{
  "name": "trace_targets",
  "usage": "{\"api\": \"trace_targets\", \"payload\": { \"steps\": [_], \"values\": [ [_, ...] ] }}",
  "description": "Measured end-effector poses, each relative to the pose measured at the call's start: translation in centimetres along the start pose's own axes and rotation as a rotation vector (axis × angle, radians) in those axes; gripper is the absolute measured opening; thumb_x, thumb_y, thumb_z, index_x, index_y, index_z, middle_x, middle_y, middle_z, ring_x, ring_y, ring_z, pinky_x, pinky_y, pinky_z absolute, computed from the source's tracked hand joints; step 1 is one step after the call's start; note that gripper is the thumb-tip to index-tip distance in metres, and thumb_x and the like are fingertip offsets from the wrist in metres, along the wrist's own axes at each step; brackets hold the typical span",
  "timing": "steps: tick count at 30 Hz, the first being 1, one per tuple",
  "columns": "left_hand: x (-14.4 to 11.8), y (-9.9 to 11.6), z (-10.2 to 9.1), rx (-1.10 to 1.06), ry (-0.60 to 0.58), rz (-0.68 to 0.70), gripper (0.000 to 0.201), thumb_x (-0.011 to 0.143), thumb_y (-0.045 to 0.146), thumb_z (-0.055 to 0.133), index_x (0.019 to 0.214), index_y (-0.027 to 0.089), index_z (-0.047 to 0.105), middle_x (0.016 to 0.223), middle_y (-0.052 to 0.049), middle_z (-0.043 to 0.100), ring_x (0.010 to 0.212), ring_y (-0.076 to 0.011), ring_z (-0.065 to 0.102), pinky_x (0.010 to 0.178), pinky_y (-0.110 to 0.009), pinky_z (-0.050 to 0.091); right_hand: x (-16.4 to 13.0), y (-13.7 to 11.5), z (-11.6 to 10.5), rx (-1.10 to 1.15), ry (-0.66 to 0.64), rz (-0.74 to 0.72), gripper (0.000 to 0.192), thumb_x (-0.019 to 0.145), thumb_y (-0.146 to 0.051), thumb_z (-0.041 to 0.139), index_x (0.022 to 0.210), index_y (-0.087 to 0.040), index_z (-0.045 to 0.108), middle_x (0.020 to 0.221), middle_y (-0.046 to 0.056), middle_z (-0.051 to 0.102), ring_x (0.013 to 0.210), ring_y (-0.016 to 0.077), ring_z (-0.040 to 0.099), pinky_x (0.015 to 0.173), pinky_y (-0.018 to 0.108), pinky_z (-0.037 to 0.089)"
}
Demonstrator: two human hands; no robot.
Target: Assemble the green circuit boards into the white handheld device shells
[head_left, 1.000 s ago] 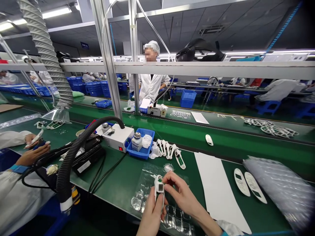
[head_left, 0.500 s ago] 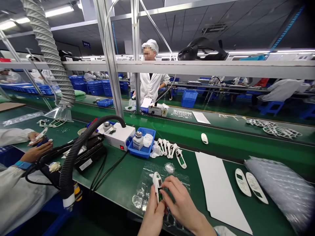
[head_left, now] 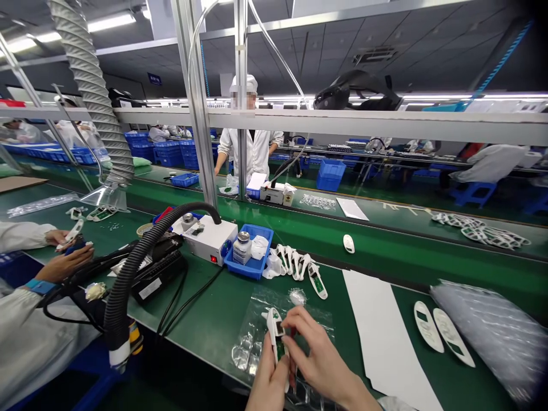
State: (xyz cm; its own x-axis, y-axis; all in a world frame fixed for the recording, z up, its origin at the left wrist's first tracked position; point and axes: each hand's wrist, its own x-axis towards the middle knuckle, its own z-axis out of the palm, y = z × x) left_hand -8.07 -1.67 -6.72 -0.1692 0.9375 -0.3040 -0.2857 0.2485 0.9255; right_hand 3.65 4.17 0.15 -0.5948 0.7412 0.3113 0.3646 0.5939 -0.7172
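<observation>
Bright, even light from long white ceiling tube lamps (head_left: 109,21), upper left. Shadows faint. Glare on crinkled clear plastic bag (head_left: 492,337), lower right. Strong wide-angle bending at edges; corners darkened.

Open green mat (head_left: 214,319) left of the clear plastic bag (head_left: 257,337), crossed by black cables (head_left: 180,302). Blocked far left by black hose (head_left: 128,274) and white box (head_left: 209,240). Blue tray (head_left: 250,265) and white shells (head_left: 295,262) straight beyond; bare white sheet (head_left: 377,337) right, bubble wrap (head_left: 492,331) farther right.
</observation>
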Motion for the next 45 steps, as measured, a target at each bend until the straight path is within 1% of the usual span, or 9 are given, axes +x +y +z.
{"api": "trace_targets", "payload": {
  "steps": [4, 12, 16, 18, 22, 30, 34, 39, 45],
  "values": [
    [-0.2, -0.3, 0.0, 0.057, 0.105, -0.011, 0.076, 0.075, 0.048, 0.058, 0.138, 0.011, 0.037, 0.148, -0.016, 0.035, 0.14, -0.0291, 0.022, 0.108, -0.035, 0.026, -0.4, 0.0, 1.0, -0.245, 0.024, -0.105, 0.014, 0.091, -0.014, 0.041, 0.093, -0.02, 0.053, 0.09, 0.007, 0.055, 0.08, 0.0195, 0.053, 0.07, 0.033, 0.047],
    [-0.6, -0.2, 0.0, 0.129, 0.11, 0.012, 0.081, 0.076, 0.046, 0.057, 0.14, 0.002, 0.033, 0.148, -0.021, 0.033, 0.139, -0.0303, 0.026, 0.111, -0.036, 0.022, -0.4, 0.2, 1.5, -0.227, 0.025, -0.135, 0.018, 0.093, -0.014, 0.037, 0.086, -0.02, 0.052, 0.086, 0.006, 0.057, 0.077, 0.0181, 0.053, 0.07, 0.032, 0.046],
    [-0.8, -0.2, -0.1, 0.048, 0.019, 0.017, 0.07, 0.078, 0.048, 0.056, 0.136, 0.014, 0.037, 0.115, -0.015, 0.061, 0.094, -0.0259, 0.06, 0.079, -0.033, 0.047, 0.1, 1.6, 1.1, -0.015, 0.106, 0.012, 0.02, 0.094, -0.022, 0.038, 0.077, -0.02, 0.047, 0.076, 0.002, 0.055, 0.067, 0.0147, 0.052, 0.061, 0.027, 0.044],
    [-0.6, 0.1, -0.4, -0.045, -0.032, 0.017, 0.061, 0.077, 0.05, 0.058, 0.128, 0.019, 0.043, 0.092, -0.008, 0.062, 0.065, -0.0181, 0.054, 0.061, -0.029, 0.045, 0.9, 3.3, 0.2, 0.033, 0.229, 0.152, 0.023, 0.095, -0.027, 0.037, 0.076, -0.02, 0.046, 0.069, 0.0, 0.054, 0.061, 0.0136, 0.053, 0.057, 0.025, 0.044],
    [-0.2, 1.2, -1.2, -0.128, -0.043, 0.044, 0.044, 0.075, 0.053, 0.063, 0.103, 0.021, 0.053, 0.078, -0.002, 0.056, 0.057, -0.0128, 0.046, 0.056, -0.026, 0.042, 2.8, 7.0, -1.5, -0.298, 0.386, 0.18, 0.02, 0.093, -0.024, 0.037, 0.079, -0.018, 0.049, 0.077, 0.005, 0.059, 0.071, 0.0184, 0.055, 0.066, 0.03, 0.043],
    [0.8, 3.0, -3.4, -0.107, 0.03, 0.103, 0.045, 0.071, 0.057, 0.067, 0.092, 0.018, 0.057, 0.063, 0.001, 0.057, 0.053, -0.0114, 0.047, 0.053, -0.024, 0.04, 2.3, 8.3, -0.6, -0.435, 0.021, 0.053, 0.021, 0.088, -0.018, 0.046, 0.075, -0.019, 0.062, 0.079, 0.006, 0.066, 0.077, 0.0195, 0.059, 0.074, 0.031, 0.04],
    [2.8, 4.6, -5.6, -0.092, 0.126, 0.119, 0.041, 0.071, 0.057, 0.067, 0.083, 0.018, 0.057, 0.062, 0.002, 0.056, 0.052, -0.011, 0.047, 0.05, -0.022, 0.041, 5.0, 10.9, -5.0, -0.489, 0.08, 0.259, 0.029, 0.094, -0.026, 0.04, 0.079, -0.019, 0.064, 0.082, 0.004, 0.067, 0.082, 0.0178, 0.06, 0.078, 0.03, 0.041],
    [6.2, 5.2, -7.9, 0.041, 0.265, 0.22, 0.045, 0.065, 0.059, 0.07, 0.082, 0.02, 0.055, 0.06, 0.003, 0.055, 0.051, -0.0121, 0.048, 0.047, -0.022, 0.042, 12.0, 17.9, -11.1, -0.554, 0.278, 0.712, 0.025, 0.094, -0.033, 0.048, 0.101, -0.014, 0.061, 0.101, 0.006, 0.064, 0.091, 0.0182, 0.061, 0.083, 0.037, 0.048],
    [7.7, 3.7, -8.4, 0.116, 0.38, 0.309, 0.043, 0.071, 0.063, 0.06, 0.078, 0.021, 0.052, 0.056, 0.004, 0.053, 0.046, -0.0113, 0.045, 0.041, -0.021, 0.038, 17.5, 22.5, -11.1, -0.533, 0.319, 0.989, 0.032, 0.091, -0.035, 0.056, 0.115, -0.014, 0.057, 0.114, 0.008, 0.061, 0.097, 0.0204, 0.061, 0.083, 0.041, 0.052]
  ]
}}
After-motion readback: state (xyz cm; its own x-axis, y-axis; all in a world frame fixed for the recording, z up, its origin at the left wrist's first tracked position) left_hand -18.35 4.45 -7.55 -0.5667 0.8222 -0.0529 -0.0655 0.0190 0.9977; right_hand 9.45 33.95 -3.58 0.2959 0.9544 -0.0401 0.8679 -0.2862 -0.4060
